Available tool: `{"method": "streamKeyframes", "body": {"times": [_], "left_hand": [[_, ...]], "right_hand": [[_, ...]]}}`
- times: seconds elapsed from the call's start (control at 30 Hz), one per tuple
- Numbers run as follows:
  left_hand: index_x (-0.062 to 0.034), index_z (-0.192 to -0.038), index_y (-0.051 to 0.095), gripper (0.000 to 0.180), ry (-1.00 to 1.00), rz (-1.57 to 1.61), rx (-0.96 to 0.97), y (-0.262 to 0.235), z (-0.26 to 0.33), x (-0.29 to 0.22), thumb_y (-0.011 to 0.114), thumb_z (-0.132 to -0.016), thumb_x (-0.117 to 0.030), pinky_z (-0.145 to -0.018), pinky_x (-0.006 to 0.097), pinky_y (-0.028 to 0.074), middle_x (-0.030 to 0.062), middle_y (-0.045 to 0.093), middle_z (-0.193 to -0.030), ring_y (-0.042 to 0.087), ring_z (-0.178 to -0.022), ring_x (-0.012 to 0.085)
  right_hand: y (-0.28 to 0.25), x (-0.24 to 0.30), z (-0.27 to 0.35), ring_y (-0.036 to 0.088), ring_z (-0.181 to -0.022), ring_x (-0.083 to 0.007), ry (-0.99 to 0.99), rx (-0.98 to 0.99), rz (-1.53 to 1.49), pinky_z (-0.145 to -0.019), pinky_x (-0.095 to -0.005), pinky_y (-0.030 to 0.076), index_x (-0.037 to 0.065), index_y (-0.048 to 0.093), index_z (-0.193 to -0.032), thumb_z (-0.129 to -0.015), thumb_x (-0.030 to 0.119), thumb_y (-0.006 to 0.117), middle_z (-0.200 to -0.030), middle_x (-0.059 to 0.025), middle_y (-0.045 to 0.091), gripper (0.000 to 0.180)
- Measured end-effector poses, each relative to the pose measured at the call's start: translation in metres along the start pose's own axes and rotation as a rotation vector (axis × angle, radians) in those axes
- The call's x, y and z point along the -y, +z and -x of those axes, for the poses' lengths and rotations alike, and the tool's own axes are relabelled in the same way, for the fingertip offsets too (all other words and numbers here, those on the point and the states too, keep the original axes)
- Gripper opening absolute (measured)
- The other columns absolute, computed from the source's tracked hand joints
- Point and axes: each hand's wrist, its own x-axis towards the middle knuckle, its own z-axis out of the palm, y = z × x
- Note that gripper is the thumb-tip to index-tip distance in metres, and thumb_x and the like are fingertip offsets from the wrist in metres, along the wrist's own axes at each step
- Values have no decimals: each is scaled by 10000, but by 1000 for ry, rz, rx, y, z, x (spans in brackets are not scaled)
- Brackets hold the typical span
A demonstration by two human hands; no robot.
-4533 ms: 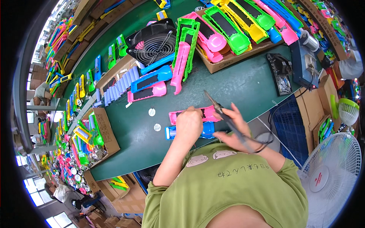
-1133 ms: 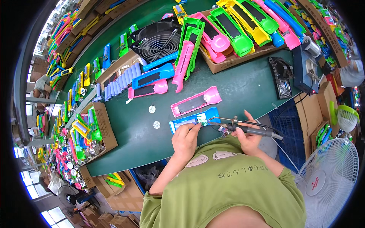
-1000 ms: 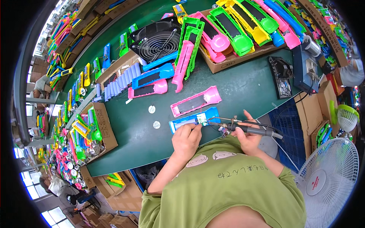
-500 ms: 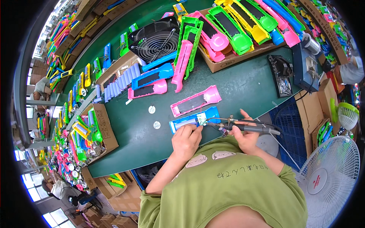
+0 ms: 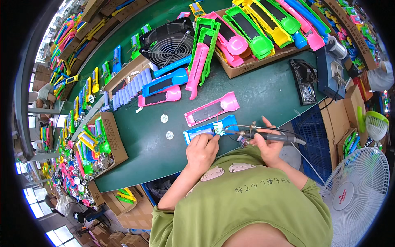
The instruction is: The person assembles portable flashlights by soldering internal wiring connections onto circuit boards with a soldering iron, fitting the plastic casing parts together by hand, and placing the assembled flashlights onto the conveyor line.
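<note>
Left hand pinching blue flashlight shell near table edge, right hand gripping soldering iron

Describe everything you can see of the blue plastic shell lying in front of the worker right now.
The blue plastic flashlight shell lies flat and open side up at the near edge of the green table, just below a pink shell of the same shape. A small green circuit board sits in its flared right end. The left hand rests on its near edge; the soldering iron in the right hand points toward the board.
</note>
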Motion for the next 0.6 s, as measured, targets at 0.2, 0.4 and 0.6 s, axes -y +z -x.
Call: {"method": "streamKeyframes", "body": {"times": [0.2, 0.4, 0.6], "left_hand": [[-79, -820, 640, 215, -22, -19, 5, 2, 1, -2, 671, -611, -41, -543, 304, 413, 30, 526, -738, 515, -630, 189], [-67, -859, 636, 227, -241, -131, -142, -14, -37, 26, 619, -636, -26, -619, 355, 437, 86, 542, -787, 543, -676, 248], [-75, -914, 634, 296, -488, -97, 175, -12, -43, 74, 586, -627, -22, -642, 365, 460, 126, 558, -806, 571, -729, 272]], "right_hand": [[-9, 0, -6, 636, -692, -157, 130, -230, -210, -925, -379, 408, -68, 518, -963, -796, 42, 579, -911, -143, 588, 210], [-30, -13, -15, 629, -693, -166, -57, -355, -98, -691, -247, 511, -94, 483, -1036, -817, 29, 559, -899, -109, 520, 262], [-44, -28, -25, 589, -609, -125, -128, -383, 154, -962, -413, 352, -41, 489, -968, -830, 66, 546, -694, -74, 605, 184]]}}
